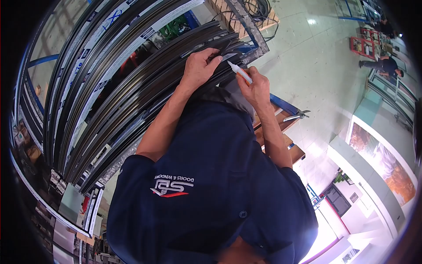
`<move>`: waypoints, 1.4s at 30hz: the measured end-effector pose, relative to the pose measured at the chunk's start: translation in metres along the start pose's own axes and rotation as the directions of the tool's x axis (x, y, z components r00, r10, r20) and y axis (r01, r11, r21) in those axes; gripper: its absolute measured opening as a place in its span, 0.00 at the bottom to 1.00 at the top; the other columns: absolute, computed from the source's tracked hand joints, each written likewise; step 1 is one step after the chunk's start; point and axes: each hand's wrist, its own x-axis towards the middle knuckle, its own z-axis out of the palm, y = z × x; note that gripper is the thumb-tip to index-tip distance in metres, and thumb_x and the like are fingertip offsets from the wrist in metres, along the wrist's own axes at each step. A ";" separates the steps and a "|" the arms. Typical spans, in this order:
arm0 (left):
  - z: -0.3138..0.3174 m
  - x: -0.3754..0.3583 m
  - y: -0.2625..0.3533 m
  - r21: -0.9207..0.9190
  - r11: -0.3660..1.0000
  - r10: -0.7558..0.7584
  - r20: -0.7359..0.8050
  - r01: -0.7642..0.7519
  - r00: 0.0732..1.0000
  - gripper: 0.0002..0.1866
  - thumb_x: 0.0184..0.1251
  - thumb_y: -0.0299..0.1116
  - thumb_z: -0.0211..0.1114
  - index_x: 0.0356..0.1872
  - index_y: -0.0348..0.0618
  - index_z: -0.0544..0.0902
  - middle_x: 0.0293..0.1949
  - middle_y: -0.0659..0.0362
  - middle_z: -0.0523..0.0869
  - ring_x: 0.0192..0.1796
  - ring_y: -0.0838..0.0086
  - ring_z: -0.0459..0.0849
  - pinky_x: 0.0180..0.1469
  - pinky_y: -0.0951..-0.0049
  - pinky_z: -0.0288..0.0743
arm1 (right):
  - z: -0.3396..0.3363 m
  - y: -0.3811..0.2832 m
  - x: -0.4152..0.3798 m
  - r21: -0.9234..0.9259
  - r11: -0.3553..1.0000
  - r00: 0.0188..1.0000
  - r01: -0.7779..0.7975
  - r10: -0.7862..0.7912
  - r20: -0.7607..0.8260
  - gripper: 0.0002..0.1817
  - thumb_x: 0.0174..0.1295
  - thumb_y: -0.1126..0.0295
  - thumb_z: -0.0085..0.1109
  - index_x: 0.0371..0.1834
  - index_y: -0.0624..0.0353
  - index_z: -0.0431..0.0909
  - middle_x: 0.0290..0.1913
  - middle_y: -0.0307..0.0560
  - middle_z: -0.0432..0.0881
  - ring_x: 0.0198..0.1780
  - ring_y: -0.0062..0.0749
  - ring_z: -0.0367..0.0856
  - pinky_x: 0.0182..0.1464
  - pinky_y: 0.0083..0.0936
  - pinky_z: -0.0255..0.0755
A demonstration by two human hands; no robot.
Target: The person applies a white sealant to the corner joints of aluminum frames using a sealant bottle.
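My right hand (255, 89) is wrapped round a small white glue bottle (241, 73) with an orange label. Its narrow tip points up and left, close to the ends of the dark profiles. My left hand (200, 70) rests over the bundle, thumb and fingers pinched round the end of a dark profile (225, 45). Beside those fingertips shows a pale, shiny end piece (227, 57), just above the bottle's tip. Long dark profiles (145, 81) run from under my left hand down to the lower left, side by side.
More profiles with printed white film (94, 42) lie to the left on a blue-framed rack (41, 60). Pliers (296, 116) lie on a wooden shelf (281, 119) at my right. Coiled cable (255, 11) sits on a pallet ahead. A person (387, 66) is at the far right.
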 end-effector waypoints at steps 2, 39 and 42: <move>0.000 0.000 0.000 0.007 1.000 -0.004 0.001 0.004 1.000 0.19 0.69 0.39 0.72 0.53 0.36 0.90 0.40 0.46 0.93 0.31 0.65 0.89 0.40 0.66 0.82 | -0.002 -0.004 0.003 -0.053 0.998 0.999 -0.016 0.018 0.033 0.13 0.65 0.64 0.71 0.39 0.64 0.81 0.32 0.58 0.88 0.33 0.57 0.89 0.39 0.43 0.80; 0.000 -0.002 0.000 -0.046 0.999 -0.012 -0.001 0.012 1.000 0.18 0.71 0.37 0.71 0.53 0.34 0.90 0.34 0.52 0.93 0.28 0.75 0.85 0.36 0.71 0.79 | -0.017 -0.024 0.014 -0.109 0.994 0.995 0.002 0.009 0.103 0.13 0.65 0.63 0.68 0.37 0.62 0.79 0.32 0.58 0.88 0.36 0.59 0.89 0.40 0.48 0.81; 0.004 0.001 -0.006 -0.178 0.983 -0.048 0.023 0.051 0.999 0.17 0.72 0.37 0.69 0.50 0.33 0.91 0.31 0.56 0.92 0.28 0.80 0.82 0.35 0.73 0.76 | -0.016 -0.016 0.011 0.025 0.998 0.998 -0.057 0.057 0.022 0.13 0.64 0.65 0.71 0.40 0.64 0.81 0.33 0.58 0.89 0.36 0.54 0.91 0.41 0.42 0.83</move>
